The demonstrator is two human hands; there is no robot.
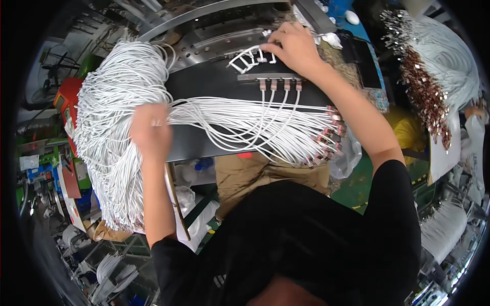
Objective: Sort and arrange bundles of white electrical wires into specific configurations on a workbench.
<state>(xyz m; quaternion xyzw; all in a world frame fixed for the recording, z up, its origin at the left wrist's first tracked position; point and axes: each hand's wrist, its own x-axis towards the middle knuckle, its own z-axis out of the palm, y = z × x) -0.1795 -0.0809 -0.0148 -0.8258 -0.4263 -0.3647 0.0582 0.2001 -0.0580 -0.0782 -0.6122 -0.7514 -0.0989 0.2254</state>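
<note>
Fingers of the right hand (295, 47) curl, pinching white cable ends (250, 57) above the black fixture's connector row (278, 84). The left hand (151, 133) closes around the draped cable bundle (117, 112). Best to seat each plug squarely while steadying the bundle.

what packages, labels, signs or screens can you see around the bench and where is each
Clear plastic bag: hangs at the right front edge of the black bench, crumpled and see-through.
Yellow bag: right of the bench beside the right forearm, soft and bulging.
White bags: under the bench by the left forearm, crumpled.
White labelled panel: far left below the cable bundle, flat, white with red; print too small to read.
No screen shows.
</note>
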